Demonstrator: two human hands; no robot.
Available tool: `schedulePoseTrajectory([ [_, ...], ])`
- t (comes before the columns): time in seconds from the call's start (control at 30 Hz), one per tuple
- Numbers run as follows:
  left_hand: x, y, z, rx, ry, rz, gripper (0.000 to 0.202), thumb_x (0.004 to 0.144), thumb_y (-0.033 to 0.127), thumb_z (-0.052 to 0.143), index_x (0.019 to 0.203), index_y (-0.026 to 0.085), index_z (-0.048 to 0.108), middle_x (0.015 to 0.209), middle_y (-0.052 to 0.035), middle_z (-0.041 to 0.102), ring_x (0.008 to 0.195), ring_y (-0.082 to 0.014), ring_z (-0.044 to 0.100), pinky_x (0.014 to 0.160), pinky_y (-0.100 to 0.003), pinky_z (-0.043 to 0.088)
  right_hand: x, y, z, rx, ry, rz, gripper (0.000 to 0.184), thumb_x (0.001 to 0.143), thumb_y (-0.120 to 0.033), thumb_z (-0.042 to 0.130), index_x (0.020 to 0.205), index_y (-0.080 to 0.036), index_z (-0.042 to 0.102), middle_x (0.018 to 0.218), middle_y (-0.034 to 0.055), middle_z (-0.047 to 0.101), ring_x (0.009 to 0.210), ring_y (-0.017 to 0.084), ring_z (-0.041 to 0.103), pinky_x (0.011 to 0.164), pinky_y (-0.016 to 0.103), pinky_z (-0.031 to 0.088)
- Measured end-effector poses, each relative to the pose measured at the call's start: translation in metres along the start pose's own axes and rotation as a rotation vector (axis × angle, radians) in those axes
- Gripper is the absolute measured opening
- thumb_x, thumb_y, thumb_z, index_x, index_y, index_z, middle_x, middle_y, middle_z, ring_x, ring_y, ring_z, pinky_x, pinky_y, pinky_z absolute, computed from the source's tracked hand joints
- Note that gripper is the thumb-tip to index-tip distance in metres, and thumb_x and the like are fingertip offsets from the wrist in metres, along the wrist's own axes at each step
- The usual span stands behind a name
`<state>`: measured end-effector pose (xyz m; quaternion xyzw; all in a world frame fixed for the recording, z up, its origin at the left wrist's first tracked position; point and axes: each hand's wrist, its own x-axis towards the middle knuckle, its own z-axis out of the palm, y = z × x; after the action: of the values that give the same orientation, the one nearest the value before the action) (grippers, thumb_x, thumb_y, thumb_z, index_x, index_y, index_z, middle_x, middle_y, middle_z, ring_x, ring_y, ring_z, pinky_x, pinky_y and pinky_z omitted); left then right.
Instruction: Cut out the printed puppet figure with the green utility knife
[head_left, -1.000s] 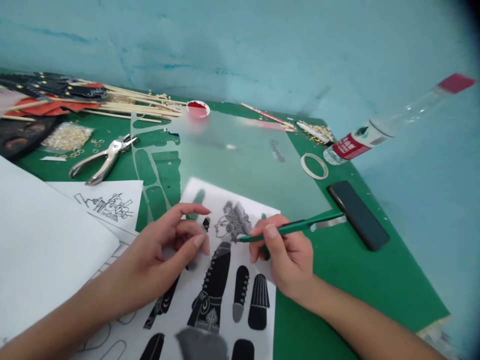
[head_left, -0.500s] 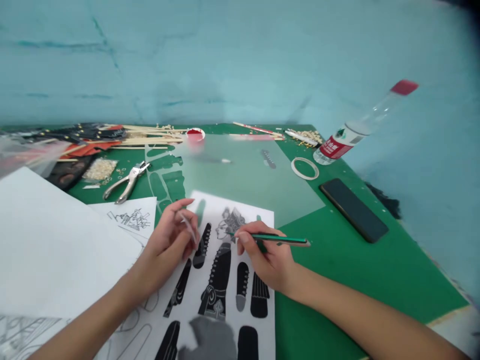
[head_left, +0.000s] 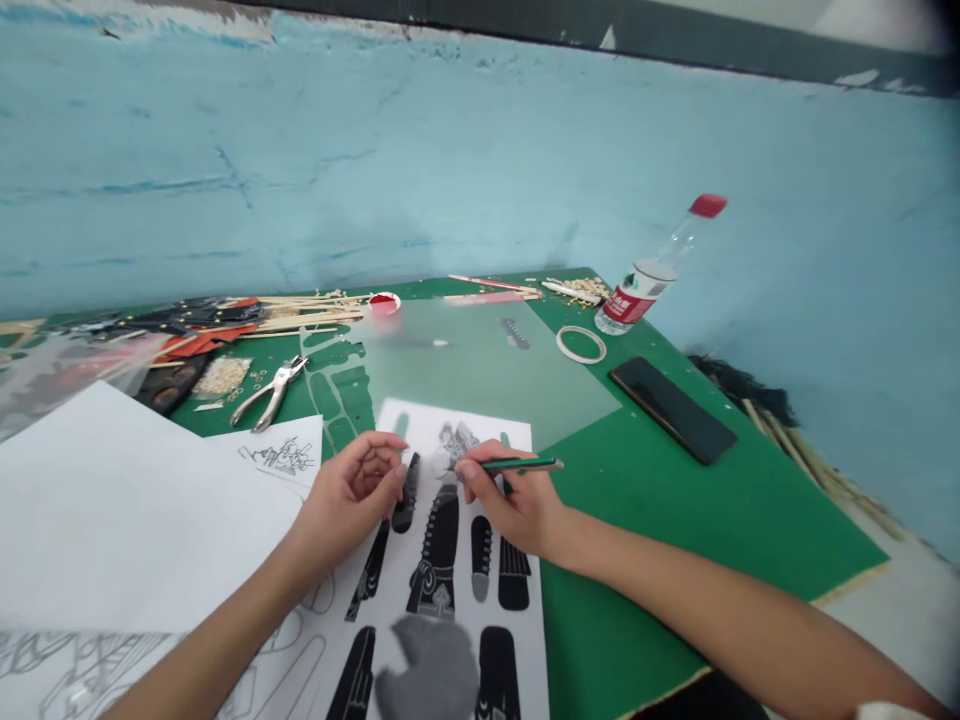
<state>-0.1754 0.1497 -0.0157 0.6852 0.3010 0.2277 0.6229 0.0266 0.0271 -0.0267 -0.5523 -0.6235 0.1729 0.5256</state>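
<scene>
Left hand (head_left: 364, 492) shifted inward over printed sheet (head_left: 463, 560), loosely curled; whether anything held, cannot be told. By right hand (head_left: 516, 508), apart, green pen-like tool (head_left: 529, 464) is gripped at printed head (head_left: 460, 437); work apparently centred there.

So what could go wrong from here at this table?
The green tool in your right hand might slip and mark the printed sheet, as its tip end is close over the printed figure's head.

The phone lies near the table's right edge, so a nudge could perhaps push it off.

The bottle stands near that edge too, and a knock might tip it over.
</scene>
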Motion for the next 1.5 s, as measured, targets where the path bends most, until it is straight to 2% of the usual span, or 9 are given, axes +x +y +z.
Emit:
schedulePoseTrajectory([
  [0.17, -0.005, -0.011, 0.006, 0.441, 0.092, 0.298, 0.03, 0.1, 0.037, 0.067, 0.125, 0.023, 0.058, 0.097, -0.002, 0.06, 0.072, -0.012, 0.057, 0.061, -0.025, 0.051, 0.001, 0.002, 0.002, 0.0, 0.022, 0.018, 0.024, 0.11, -0.033, 0.05, 0.093, -0.021, 0.061, 0.067, -0.0024, 0.062, 0.058, 0.012, 0.058, 0.056, 0.025, 0.047],
  [0.3, -0.005, -0.021, 0.009, 0.886, 0.201, 0.62, 0.035, 0.102, 0.034, 0.067, 0.132, 0.018, 0.059, 0.119, -0.0123, 0.066, 0.106, -0.0245, 0.066, 0.083, -0.037, 0.06, 0.002, 0.002, 0.002, 0.005, 0.03, 0.028, 0.027, 0.11, -0.033, 0.049, 0.09, -0.021, 0.062, 0.068, -0.0025, 0.062, 0.055, 0.011, 0.057, 0.056, 0.025, 0.047],
  [0.5, -0.006, -0.023, 0.01, 1.114, 0.223, 0.755, 0.024, 0.101, 0.027, 0.069, 0.121, 0.014, 0.071, 0.106, -0.0133, 0.072, 0.092, -0.029, 0.063, 0.074, -0.041, 0.057, 0.004, -0.002, 0.001, 0.008, 0.013, 0.018, 0.029, 0.108, -0.031, 0.05, 0.084, -0.02, 0.062, 0.071, -0.0025, 0.063, 0.051, 0.008, 0.051, 0.054, 0.024, 0.043],
  [0.7, -0.013, -0.024, 0.015, 1.213, 0.235, 0.848, 0.021, 0.1, 0.02, 0.068, 0.118, 0.012, 0.075, 0.107, -0.0125, 0.08, 0.101, -0.0326, 0.071, 0.085, -0.042, 0.054, 0.005, -0.004, 0.003, 0.006, 0.014, 0.049, 0.026, 0.107, -0.033, 0.051, 0.087, -0.02, 0.062, 0.063, -0.006, 0.058, 0.05, 0.009, 0.05, 0.056, 0.024, 0.043],
  [0.87, -0.018, -0.026, 0.015, 1.168, 0.291, 0.806, 0.044, 0.099, 0.013, 0.066, 0.143, 0.012, 0.066, 0.095, -0.0098, 0.082, 0.088, -0.027, 0.077, 0.075, -0.037, 0.051, 0.005, -0.005, 0.003, 0.011, 0.022, 0.054, 0.024, 0.107, -0.033, 0.049, 0.09, -0.02, 0.062, 0.063, -0.0062, 0.058, 0.052, 0.01, 0.052, 0.059, 0.024, 0.044],
  [1.03, -0.015, -0.024, 0.01, 0.906, 0.392, 0.662, 0.023, 0.097, 0.024, 0.07, 0.119, 0.022, 0.077, 0.101, -0.0056, 0.083, 0.088, -0.0233, 0.078, 0.083, -0.034, 0.058, 0.005, -0.002, 0.003, 0.027, 0.025, 0.016, 0.024, 0.107, -0.032, 0.05, 0.092, -0.02, 0.064, 0.068, -0.0039, 0.064, 0.057, 0.011, 0.057, 0.06, 0.024, 0.046],
  [1.17, -0.01, -0.019, 0.01, 0.582, 0.507, 0.48, 0.017, 0.097, 0.033, 0.072, 0.11, 0.021, 0.073, 0.098, -0.0065, 0.082, 0.087, -0.0207, 0.08, 0.085, -0.033, 0.064, 0.003, 0.001, 0.005, 0.044, 0.069, -0.025, 0.026, 0.109, -0.033, 0.052, 0.092, -0.019, 0.066, 0.069, -0.0032, 0.067, 0.054, 0.01, 0.058, 0.059, 0.024, 0.049],
  [1.33, 0.001, -0.018, 0.01, 0.282, 0.487, 0.323, 0.034, 0.093, 0.041, 0.076, 0.112, 0.015, 0.065, 0.094, -0.0105, 0.081, 0.087, -0.024, 0.082, 0.083, -0.036, 0.069, 0.001, 0.001, 0.003, 0.063, 0.087, -0.13, 0.02, 0.107, -0.034, 0.059, 0.106, -0.02, 0.073, 0.078, 0.0009, 0.075, 0.072, 0.013, 0.07, 0.072, 0.027, 0.057],
  [1.5, 0.0, -0.022, 0.008, 0.293, 0.427, 0.267, 0.039, 0.092, 0.036, 0.075, 0.125, 0.016, 0.072, 0.1, -0.0092, 0.081, 0.088, -0.0214, 0.08, 0.084, -0.036, 0.068, 0.003, 0.001, 0.001, 0.042, 0.043, -0.125, 0.017, 0.108, -0.027, 0.058, 0.105, -0.02, 0.073, 0.075, -0.0006, 0.073, 0.066, 0.011, 0.066, 0.065, 0.024, 0.052],
])
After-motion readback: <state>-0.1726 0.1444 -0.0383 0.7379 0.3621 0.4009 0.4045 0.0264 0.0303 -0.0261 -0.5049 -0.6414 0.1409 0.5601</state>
